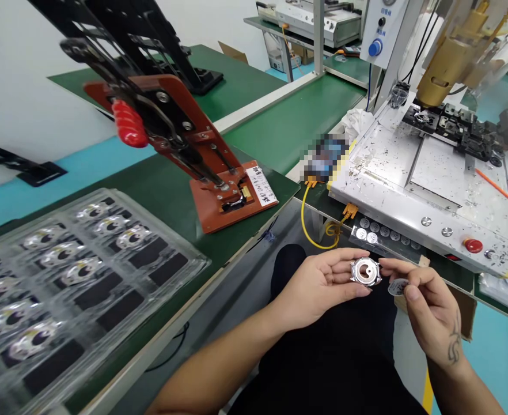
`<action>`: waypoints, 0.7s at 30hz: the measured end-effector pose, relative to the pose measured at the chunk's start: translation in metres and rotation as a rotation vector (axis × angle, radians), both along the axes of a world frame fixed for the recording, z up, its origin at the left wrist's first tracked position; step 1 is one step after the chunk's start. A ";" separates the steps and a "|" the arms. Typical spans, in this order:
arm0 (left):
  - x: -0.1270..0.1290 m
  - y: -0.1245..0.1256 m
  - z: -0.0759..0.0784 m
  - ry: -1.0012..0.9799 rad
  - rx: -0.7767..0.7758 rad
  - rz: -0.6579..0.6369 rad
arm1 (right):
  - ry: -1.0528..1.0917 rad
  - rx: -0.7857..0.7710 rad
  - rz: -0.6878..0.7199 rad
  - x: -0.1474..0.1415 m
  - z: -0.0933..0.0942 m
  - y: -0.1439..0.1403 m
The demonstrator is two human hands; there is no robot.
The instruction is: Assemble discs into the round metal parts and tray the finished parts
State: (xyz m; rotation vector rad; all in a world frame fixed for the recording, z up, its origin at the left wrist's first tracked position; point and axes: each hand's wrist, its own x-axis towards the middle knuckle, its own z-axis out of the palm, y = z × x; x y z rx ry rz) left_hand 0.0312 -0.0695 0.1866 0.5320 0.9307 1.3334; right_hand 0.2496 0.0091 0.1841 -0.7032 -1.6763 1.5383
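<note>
Between the thumb and fingers of my left hand (318,282) is a silver watch case (366,272), its round face side turned up and a dark curved opening showing inside. My right hand (431,305) pinches a thin round sticker (397,287) with dark printing, just to the right of the case. The tip of the right index finger comes close to the case's edge; whether it touches, I cannot make out. Below the machine's front edge lies a strip of similar round stickers (383,231).
A clear tray (163,242) with several shiny watch parts lies on the left green table. Behind it stands an orange toggle press (213,210) with a red handle (128,124). At right is a white machine (409,202) with a gold spindle (442,72) and a red button (473,245). A yellow cable (304,216) hangs between.
</note>
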 end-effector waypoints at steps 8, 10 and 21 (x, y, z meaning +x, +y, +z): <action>0.000 -0.003 0.009 -0.034 -0.027 0.018 | 0.119 -0.124 0.068 0.002 -0.003 0.002; 0.000 -0.003 0.010 -0.043 -0.027 0.013 | 0.124 -0.124 0.073 0.003 -0.004 0.002; 0.001 -0.002 0.009 -0.067 -0.017 -0.021 | 0.138 -0.182 0.074 0.005 -0.001 0.000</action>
